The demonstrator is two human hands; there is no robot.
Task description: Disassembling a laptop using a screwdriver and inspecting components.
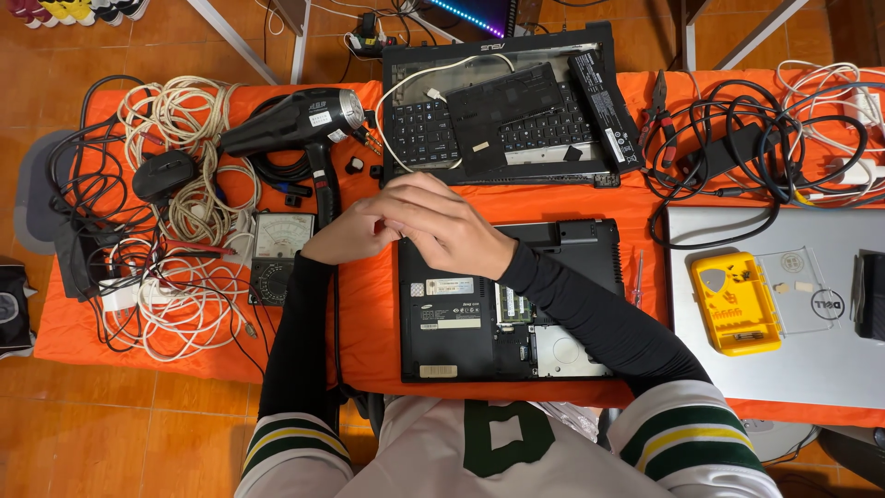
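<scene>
head view: both hands meet just above the top left corner of the open black laptop, which lies bottom-up on the orange table right in front of the person. right hand curls over the left hand, fingers bent in, so can't tell if anything's pinched between them. meter sits just left of the hands, heat gun above it, keyboard frame behind. cables crowd the left side, yellow case well off right.
</scene>
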